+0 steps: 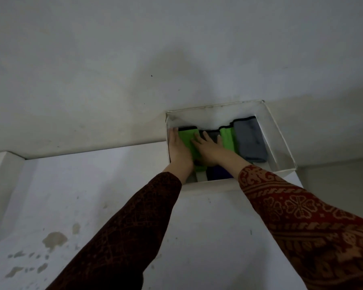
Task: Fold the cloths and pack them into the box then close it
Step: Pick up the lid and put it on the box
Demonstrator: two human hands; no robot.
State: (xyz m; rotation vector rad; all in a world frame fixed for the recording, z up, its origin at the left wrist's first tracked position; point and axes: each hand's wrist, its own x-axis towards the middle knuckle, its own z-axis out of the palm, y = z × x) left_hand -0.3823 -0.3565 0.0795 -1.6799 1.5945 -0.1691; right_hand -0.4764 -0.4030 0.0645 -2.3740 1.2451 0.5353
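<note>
Box: a white open box (281, 143) sits at the far edge of the white bench (113, 185), close against the wall (134, 59); no lid or flap can be made out for certain
Cloths: folded pieces stand in a row inside the box, from left to right a green cloth (187, 139), a dark grey cloth (213, 135), a second green cloth (226, 139) and a light grey cloth (249, 141); something dark blue (219, 172) shows at the near wall, under the right wrist
Left hand: the left hand (177, 147) lies flat with fingers straight, between the box's left wall and the green cloth, touching that cloth's left side; its grip is apart, clamped on nothing
Right hand: the right hand (208, 148) is spread, fingers splayed and straight, pressing down on the green cloth and the dark grey one beside it; grip apart as well
Key relation: the green cloth lies directly between the two hands, its long axis running away from the person toward the wall; the left hand is the nearer to the box wall, the right hand nearer to the packed row
Stage, as a judgement: packing looks nearly done, the last cloth being seated; closing remains
Next move, as a judgement: both hands must lift clear of the box before it can be closed
</note>
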